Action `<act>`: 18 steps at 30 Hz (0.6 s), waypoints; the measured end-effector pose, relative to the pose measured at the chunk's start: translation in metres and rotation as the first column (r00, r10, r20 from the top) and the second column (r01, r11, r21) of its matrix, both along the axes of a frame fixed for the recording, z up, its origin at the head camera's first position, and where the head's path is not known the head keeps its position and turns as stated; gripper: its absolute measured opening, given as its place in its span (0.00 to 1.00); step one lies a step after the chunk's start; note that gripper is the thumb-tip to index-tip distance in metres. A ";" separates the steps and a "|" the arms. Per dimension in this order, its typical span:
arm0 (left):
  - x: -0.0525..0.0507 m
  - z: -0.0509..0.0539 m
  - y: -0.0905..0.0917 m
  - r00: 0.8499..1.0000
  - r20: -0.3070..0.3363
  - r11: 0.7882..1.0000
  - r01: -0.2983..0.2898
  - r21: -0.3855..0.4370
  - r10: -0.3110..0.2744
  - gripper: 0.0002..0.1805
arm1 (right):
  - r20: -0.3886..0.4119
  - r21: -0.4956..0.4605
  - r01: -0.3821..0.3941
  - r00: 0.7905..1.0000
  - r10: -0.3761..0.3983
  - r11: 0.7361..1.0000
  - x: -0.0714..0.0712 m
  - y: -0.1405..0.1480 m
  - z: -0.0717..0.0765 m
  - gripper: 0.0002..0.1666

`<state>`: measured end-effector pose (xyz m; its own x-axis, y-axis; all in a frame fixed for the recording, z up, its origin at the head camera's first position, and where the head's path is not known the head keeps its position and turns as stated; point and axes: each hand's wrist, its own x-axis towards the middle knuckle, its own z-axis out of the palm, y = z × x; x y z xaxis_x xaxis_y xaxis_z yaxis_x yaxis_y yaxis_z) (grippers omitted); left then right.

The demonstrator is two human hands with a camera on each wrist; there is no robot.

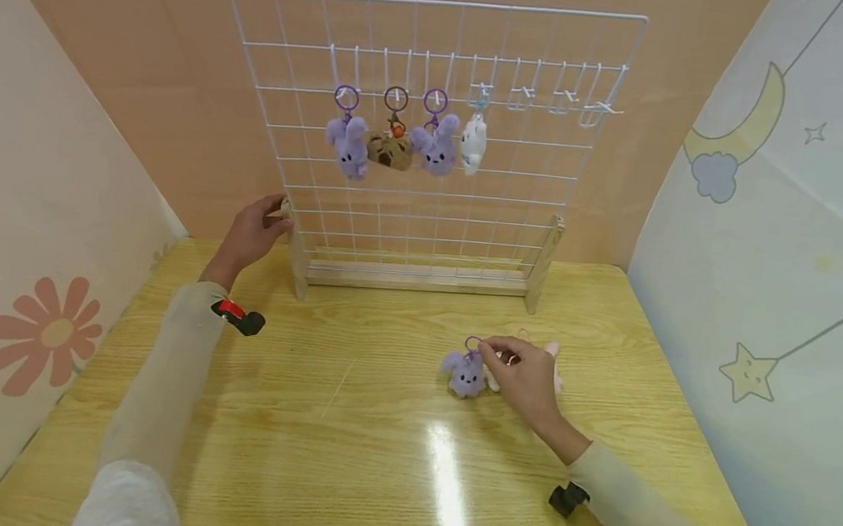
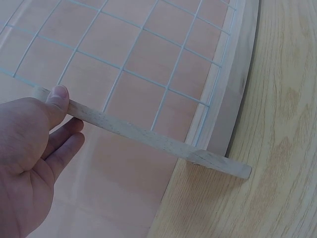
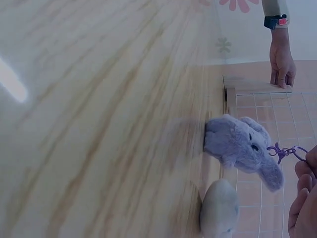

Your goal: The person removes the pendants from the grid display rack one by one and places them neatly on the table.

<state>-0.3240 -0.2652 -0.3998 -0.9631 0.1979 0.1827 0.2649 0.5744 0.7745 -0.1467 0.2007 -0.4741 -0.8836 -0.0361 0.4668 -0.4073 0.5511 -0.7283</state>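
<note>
In the head view my right hand (image 1: pixel 524 382) pinches the purple ring of a lilac bunny plush keychain (image 1: pixel 467 376) at the table's right half. The right wrist view shows this bunny (image 3: pixel 237 143) upright, its base on or just above the tabletop; I cannot tell which. A white plush (image 3: pixel 219 210) sits beside it, and a pink plush (image 1: pixel 554 366) is partly hidden behind my right hand. My left hand (image 1: pixel 253 233) grips the top of the stand's left wooden post (image 1: pixel 297 256), with thumb and fingers on either side of the post (image 2: pixel 126 130) in the left wrist view.
A white wire grid (image 1: pixel 426 205) stands upright in the wooden base (image 1: pixel 420 280). From its hooks hang a lilac bunny (image 1: pixel 350 150), a brown plush (image 1: pixel 389 153), another lilac bunny (image 1: pixel 437 149) and a white plush (image 1: pixel 474 144). More white hooks (image 1: pixel 562 100) line the right side.
</note>
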 end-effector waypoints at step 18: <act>0.002 0.002 0.002 1.000 0.016 1.000 -0.009 -0.003 0.009 0.35 | 0.041 0.118 -0.022 0.999 0.017 0.993 -0.025 0.010 -0.013 0.09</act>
<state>-0.3221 -0.2629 -0.3979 -0.9676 0.1897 0.1669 0.2475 0.5791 0.7768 -0.1720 0.2105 -0.4872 -0.9002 -0.1066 0.4223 -0.3905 0.6269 -0.6741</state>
